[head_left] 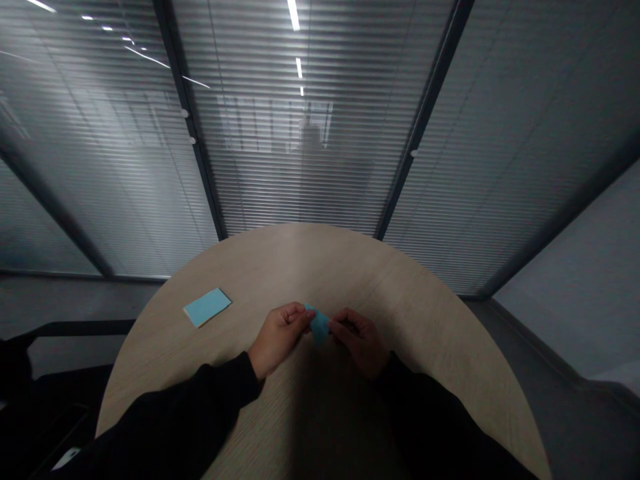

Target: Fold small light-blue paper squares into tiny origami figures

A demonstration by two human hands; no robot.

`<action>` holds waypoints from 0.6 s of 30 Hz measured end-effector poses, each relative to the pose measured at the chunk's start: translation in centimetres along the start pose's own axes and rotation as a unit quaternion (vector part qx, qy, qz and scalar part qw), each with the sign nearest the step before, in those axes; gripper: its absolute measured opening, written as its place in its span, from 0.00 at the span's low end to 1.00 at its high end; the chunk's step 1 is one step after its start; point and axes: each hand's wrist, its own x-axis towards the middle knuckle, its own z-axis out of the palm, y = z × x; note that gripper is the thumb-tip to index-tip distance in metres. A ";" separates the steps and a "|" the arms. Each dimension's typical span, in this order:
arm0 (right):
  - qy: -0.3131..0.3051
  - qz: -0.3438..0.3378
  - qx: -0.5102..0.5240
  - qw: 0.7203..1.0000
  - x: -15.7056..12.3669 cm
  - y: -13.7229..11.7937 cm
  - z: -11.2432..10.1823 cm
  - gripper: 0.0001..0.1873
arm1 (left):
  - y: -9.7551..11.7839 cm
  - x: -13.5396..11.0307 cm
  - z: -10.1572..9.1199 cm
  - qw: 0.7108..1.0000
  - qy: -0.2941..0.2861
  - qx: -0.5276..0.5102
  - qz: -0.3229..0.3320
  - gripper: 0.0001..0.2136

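Between my two hands is a small piece of blue paper (319,328), roughly triangular with its point toward me. My left hand (281,333) pinches its left corner between thumb and fingers. At the right corner, my right hand (359,338) grips the paper in the same way. Both hands are over the middle of the round table. To the left, apart from my hands, lies a pad of blue paper (207,307) with a pale edge. The fingers hide the corners of the held piece.
The round wooden table (425,313) has a curved far edge close to glass panels with blinds (300,180). A black chair (55,387) stands at the left, with a small white item (67,457) near it. A pale wall (585,293) is on the right.
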 end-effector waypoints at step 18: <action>0.012 0.011 0.035 0.999 0.1 -0.2 -0.1 0.18 | -0.1 0.0 0.1 0.995 -0.078 0.062 -0.002 0.17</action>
